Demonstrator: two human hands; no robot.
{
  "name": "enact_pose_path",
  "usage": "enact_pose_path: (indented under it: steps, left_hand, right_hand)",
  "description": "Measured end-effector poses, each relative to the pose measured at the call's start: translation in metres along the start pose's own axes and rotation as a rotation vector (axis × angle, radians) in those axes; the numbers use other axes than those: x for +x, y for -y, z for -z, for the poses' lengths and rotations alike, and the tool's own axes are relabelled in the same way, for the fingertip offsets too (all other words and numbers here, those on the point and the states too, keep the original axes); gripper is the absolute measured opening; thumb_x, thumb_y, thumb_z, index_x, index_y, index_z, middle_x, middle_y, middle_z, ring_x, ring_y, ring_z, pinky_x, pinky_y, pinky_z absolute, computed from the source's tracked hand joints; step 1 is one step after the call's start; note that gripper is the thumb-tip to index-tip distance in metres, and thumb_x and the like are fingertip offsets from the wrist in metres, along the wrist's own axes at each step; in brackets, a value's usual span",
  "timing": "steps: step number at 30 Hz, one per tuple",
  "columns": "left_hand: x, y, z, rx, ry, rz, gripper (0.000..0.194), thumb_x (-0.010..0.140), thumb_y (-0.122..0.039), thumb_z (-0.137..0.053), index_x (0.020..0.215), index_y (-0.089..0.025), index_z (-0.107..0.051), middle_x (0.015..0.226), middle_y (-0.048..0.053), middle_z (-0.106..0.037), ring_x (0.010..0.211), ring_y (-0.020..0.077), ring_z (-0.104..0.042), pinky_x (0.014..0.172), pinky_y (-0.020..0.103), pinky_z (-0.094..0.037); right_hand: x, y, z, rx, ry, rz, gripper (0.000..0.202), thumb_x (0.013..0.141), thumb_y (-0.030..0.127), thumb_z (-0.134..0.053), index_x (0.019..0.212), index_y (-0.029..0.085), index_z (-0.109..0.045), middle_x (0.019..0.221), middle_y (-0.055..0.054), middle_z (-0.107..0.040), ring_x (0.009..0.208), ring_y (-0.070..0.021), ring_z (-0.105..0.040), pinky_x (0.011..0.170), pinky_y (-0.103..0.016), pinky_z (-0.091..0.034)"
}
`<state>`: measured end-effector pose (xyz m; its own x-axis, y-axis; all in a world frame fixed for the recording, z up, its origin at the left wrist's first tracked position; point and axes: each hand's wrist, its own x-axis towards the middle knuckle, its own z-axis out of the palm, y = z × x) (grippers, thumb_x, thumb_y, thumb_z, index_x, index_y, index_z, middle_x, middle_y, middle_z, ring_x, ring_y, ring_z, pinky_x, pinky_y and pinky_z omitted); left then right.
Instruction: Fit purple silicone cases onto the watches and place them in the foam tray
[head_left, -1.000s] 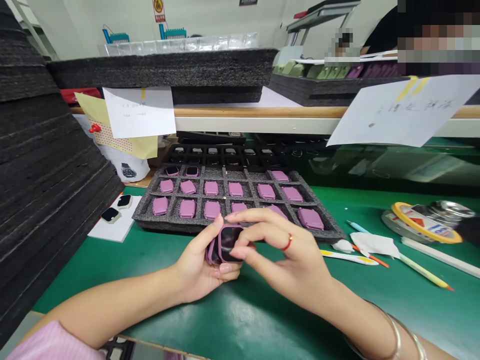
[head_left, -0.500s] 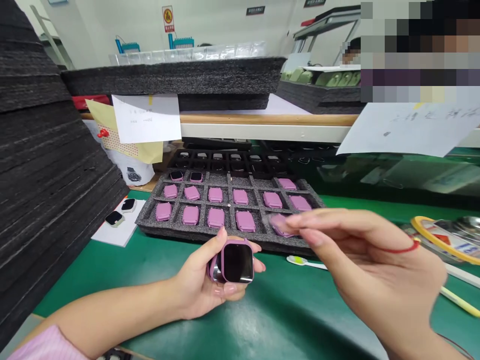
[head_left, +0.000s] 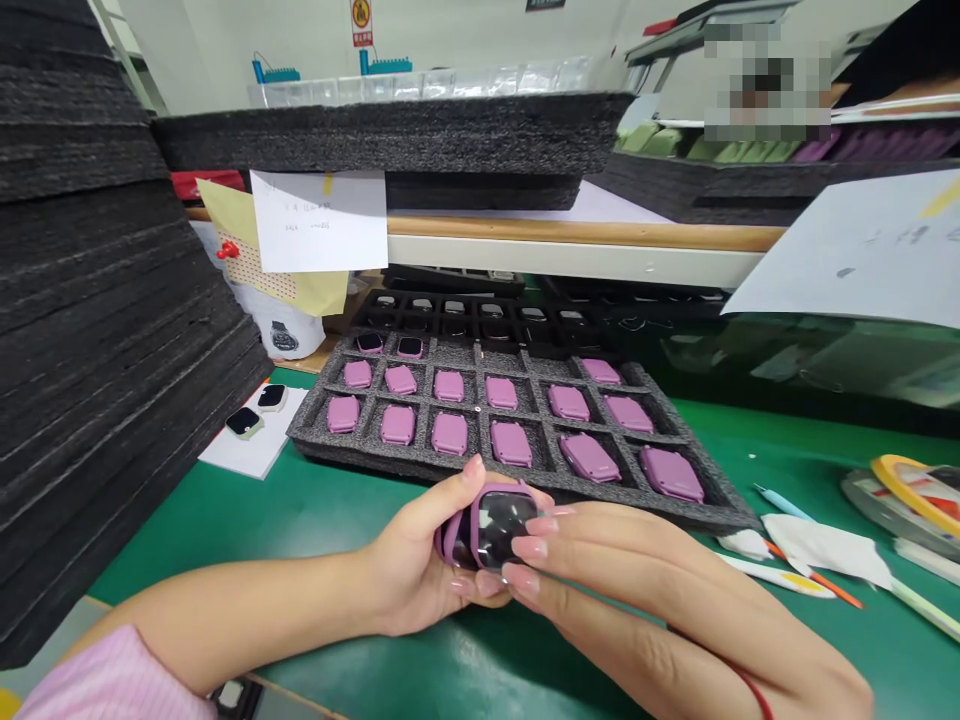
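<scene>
Purple watch cases with dark glossy faces [head_left: 504,530] are stacked in my left hand [head_left: 427,555], whose thumb and fingers wrap round them. The fingertips of my right hand [head_left: 637,580] lie against the right side of the front face, fingers together; anything thin between them and the face cannot be made out. Just behind my hands is a black foam tray [head_left: 420,466] with purple watch cases [head_left: 511,442] in its compartments, most of them back side up. Two dark-faced ones [head_left: 410,347] sit in its back row.
At the left rises a tall stack of black foam sheets [head_left: 112,350]. Two pale watches [head_left: 245,422] lie on white paper [head_left: 255,455]. A shelf edge [head_left: 577,252] crosses behind the tray. A brush, white tissue [head_left: 825,545] and a yellow-rimmed roll [head_left: 915,490] are at the right.
My right hand has moved left and down from beside the tray onto the front watch face. The view has shifted right, showing more of the tray's right end and the tissue.
</scene>
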<state>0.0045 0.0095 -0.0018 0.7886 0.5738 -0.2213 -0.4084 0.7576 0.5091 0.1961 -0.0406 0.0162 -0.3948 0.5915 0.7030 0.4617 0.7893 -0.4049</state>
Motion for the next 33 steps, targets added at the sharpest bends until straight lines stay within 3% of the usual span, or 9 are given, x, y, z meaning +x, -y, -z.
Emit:
enact_pose_path:
  steps: [4,8,14,19,23,25,28,31,33]
  left_hand:
    - [0.001,0.003,0.0,0.066,-0.03,-0.046,0.051,0.077,-0.064,-0.074,0.086,-0.014,-0.069,0.058,-0.004,-0.052,0.039,0.0026,-0.037,0.038,0.017,-0.016]
    - [0.003,0.007,-0.001,0.221,-0.056,-0.158,0.052,0.078,-0.064,-0.073,0.071,-0.014,-0.062,0.05,-0.007,-0.042,0.039,0.0027,-0.027,0.037,0.018,-0.013]
    - [0.007,0.004,0.002,0.108,-0.108,-0.086,0.053,0.075,-0.064,-0.076,0.072,-0.012,-0.066,0.049,-0.004,-0.05,0.038,0.0013,-0.031,0.039,0.014,-0.019]
    - [0.007,0.0,0.001,0.086,-0.165,-0.037,0.057,0.065,-0.062,-0.084,0.092,-0.012,-0.074,0.077,0.007,-0.071,0.04,0.0017,-0.043,0.035,0.013,-0.018]
    - [0.007,0.001,0.0,0.07,-0.166,-0.068,0.053,0.069,-0.059,-0.084,0.083,-0.008,-0.072,0.064,0.004,-0.064,0.041,0.0005,-0.037,0.036,0.012,-0.019]
    - [0.008,0.002,0.0,0.035,-0.186,-0.061,0.051,0.073,-0.058,-0.082,0.08,-0.009,-0.069,0.056,0.001,-0.059,0.042,0.0021,-0.039,0.038,0.012,-0.022]
    - [0.006,0.003,0.0,0.009,-0.208,0.0,0.039,0.073,-0.045,-0.085,0.084,-0.013,-0.066,0.067,0.005,-0.068,0.046,0.0038,-0.046,0.04,0.013,-0.024]
    - [0.004,0.005,0.0,0.12,-0.206,0.029,0.034,0.069,-0.03,-0.087,0.088,-0.015,-0.063,0.085,0.01,-0.076,0.047,0.0047,-0.051,0.04,0.015,-0.021]
    - [0.003,0.005,0.001,0.205,-0.214,0.044,0.031,0.075,-0.037,-0.08,0.088,-0.016,-0.062,0.087,0.012,-0.077,0.042,0.0048,-0.049,0.039,0.017,-0.017]
  right_hand:
    - [0.012,-0.001,-0.009,-0.149,0.002,0.114,0.031,0.09,0.017,-0.07,0.12,0.026,-0.068,0.094,-0.003,-0.078,0.086,-0.0219,-0.071,0.082,-0.038,-0.06]
    - [0.019,-0.002,-0.018,-0.109,0.048,-0.086,0.051,0.089,0.031,-0.074,0.135,0.023,-0.054,0.083,-0.003,-0.068,0.073,-0.0193,-0.061,0.066,-0.037,-0.055]
    - [0.015,-0.015,-0.016,0.166,0.045,-0.29,0.051,0.082,0.021,-0.078,0.127,0.028,-0.055,0.105,-0.002,-0.068,0.092,-0.0183,-0.064,0.082,-0.034,-0.057]
    - [0.011,-0.019,-0.013,0.136,0.055,-0.228,0.053,0.083,0.021,-0.078,0.13,0.027,-0.054,0.12,-0.005,-0.068,0.106,-0.0199,-0.064,0.091,-0.035,-0.055]
    - [0.016,-0.025,-0.016,0.087,0.077,-0.13,0.052,0.081,0.02,-0.077,0.129,0.023,-0.056,0.116,-0.008,-0.07,0.103,-0.0213,-0.066,0.09,-0.038,-0.055]
    - [0.025,-0.037,-0.015,0.065,0.087,-0.161,0.044,0.077,0.023,-0.078,0.118,0.02,-0.062,0.104,-0.007,-0.072,0.092,-0.0211,-0.068,0.082,-0.036,-0.057]
    - [0.046,-0.071,-0.009,-0.052,0.045,-0.342,0.03,0.077,0.031,-0.074,0.104,0.019,-0.067,0.097,-0.007,-0.074,0.084,-0.0216,-0.069,0.077,-0.036,-0.058]
    - [0.066,-0.119,0.003,-0.199,0.003,-0.468,0.031,0.08,0.033,-0.071,0.106,0.017,-0.069,0.106,-0.013,-0.073,0.1,-0.0296,-0.068,0.094,-0.048,-0.053]
    - [0.072,-0.149,0.009,-0.22,0.006,-0.517,0.027,0.082,0.029,-0.069,0.105,0.016,-0.07,0.111,-0.016,-0.072,0.109,-0.0343,-0.066,0.103,-0.055,-0.047]
